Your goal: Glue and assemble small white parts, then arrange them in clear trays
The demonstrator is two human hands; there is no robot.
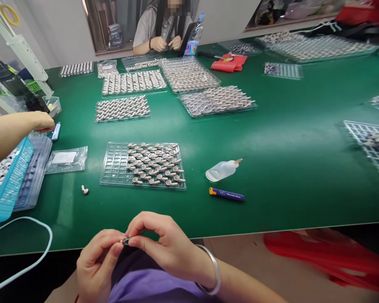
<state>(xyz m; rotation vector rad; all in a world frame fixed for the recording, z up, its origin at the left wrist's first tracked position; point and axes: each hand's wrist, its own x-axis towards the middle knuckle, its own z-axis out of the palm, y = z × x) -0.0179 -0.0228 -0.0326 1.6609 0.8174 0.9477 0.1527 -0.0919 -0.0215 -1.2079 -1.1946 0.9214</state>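
Your left hand [97, 257] and right hand [166, 244] both pinch one small part [125, 241] between fingertips, its long axis hidden; the tray [114, 166] lies beyond them.

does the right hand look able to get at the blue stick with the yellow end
Probably yes: only green tabletop shows between the right hand and the blue stick. That hand pinches a small part together with the left hand, though, so it may need to let go first.
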